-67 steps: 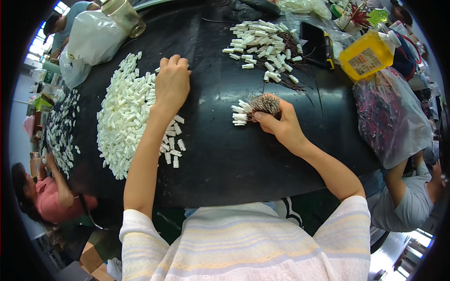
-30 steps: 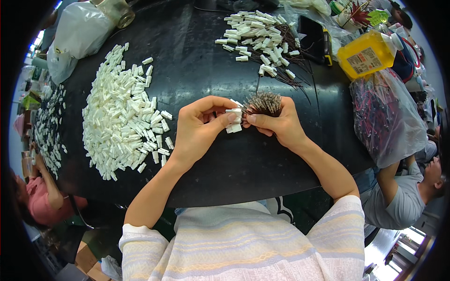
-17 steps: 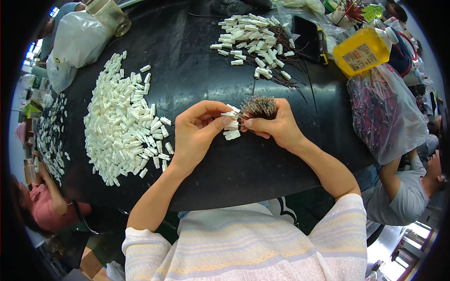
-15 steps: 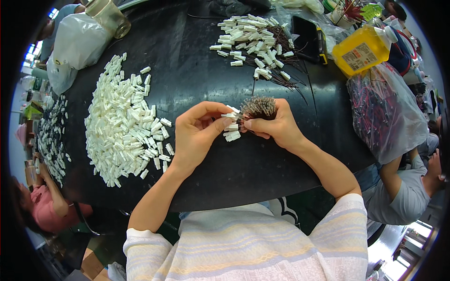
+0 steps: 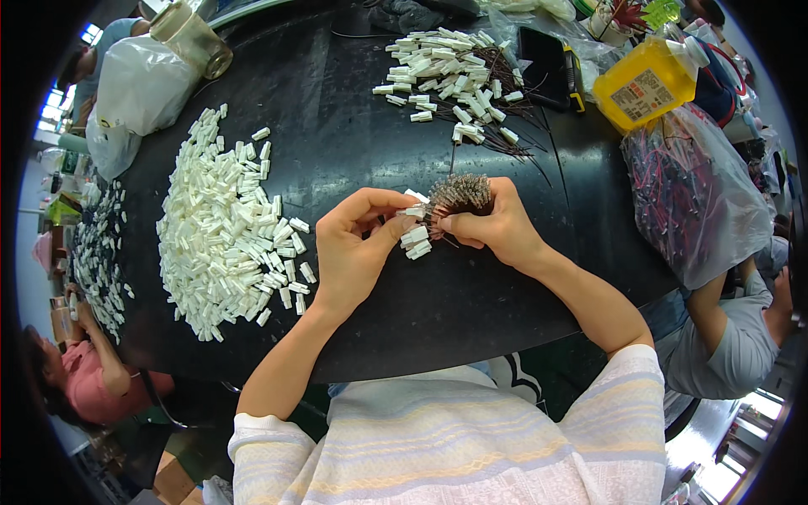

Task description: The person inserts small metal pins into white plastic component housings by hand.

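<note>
A thick bundle of dark wires [image 5: 459, 195] with bare metal terminal ends is gripped in my right hand [image 5: 498, 220], the thumb pressed across it. My left hand [image 5: 358, 240] pinches a white plastic connector housing [image 5: 412, 210] between thumb and fingertips, right beside the bundle's left side. Several more white housings [image 5: 416, 242] hang on wire ends just below the left fingertips. Whether the pinched housing sits on a wire is hidden by the fingers. Left of my left hand spreads a big heap of loose white housings [image 5: 220, 227].
Wires with white housings on them [image 5: 446, 71] lie at the back, near a black-and-yellow device [image 5: 551, 71]. A yellow liquid bottle [image 5: 644, 88] and a plastic bag of wires [image 5: 686, 198] stand at right. A white bag [image 5: 143, 84] is back left. Co-workers sit at both sides.
The view has shifted slightly. My left fingertips have moved a little at the bundle, and the housings below them sit differently. My right hand keeps its grip on the wires.
</note>
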A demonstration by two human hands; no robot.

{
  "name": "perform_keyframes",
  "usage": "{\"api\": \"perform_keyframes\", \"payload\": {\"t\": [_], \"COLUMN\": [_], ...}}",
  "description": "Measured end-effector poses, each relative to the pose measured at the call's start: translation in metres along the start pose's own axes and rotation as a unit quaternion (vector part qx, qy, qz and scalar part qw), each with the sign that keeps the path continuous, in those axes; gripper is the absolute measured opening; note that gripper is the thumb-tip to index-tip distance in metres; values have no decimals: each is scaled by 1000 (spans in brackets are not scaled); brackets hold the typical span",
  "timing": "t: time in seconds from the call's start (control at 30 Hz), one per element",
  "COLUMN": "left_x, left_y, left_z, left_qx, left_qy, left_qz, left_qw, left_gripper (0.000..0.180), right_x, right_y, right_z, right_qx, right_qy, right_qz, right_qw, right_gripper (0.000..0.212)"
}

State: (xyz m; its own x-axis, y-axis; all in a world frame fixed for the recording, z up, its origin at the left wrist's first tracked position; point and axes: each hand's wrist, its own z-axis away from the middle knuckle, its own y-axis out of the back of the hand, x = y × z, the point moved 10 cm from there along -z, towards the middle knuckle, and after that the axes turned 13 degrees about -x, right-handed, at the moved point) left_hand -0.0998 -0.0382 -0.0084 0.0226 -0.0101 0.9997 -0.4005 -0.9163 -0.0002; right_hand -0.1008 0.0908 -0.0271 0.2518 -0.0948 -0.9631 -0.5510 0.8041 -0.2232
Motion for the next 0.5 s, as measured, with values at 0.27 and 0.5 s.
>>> {"api": "perform_keyframes", "payload": {"t": [0.27,0.5], "left_x": [-1,28], "left_y": [-3,-10], "left_z": [1,6], "left_qx": [-24,0], "left_qy": [3,-104], "left_qz": [5,-245], "left_qw": [1000,964], "left_gripper": [15,16], "right_x": [-4,2], "right_y": [0,8], "right_z": [-1,-3], "right_qx": [8,28], "right_qy": [18,34], "right_qz": [0,-31], "right_qw": [1000,999], "right_gripper": [4,7]}}
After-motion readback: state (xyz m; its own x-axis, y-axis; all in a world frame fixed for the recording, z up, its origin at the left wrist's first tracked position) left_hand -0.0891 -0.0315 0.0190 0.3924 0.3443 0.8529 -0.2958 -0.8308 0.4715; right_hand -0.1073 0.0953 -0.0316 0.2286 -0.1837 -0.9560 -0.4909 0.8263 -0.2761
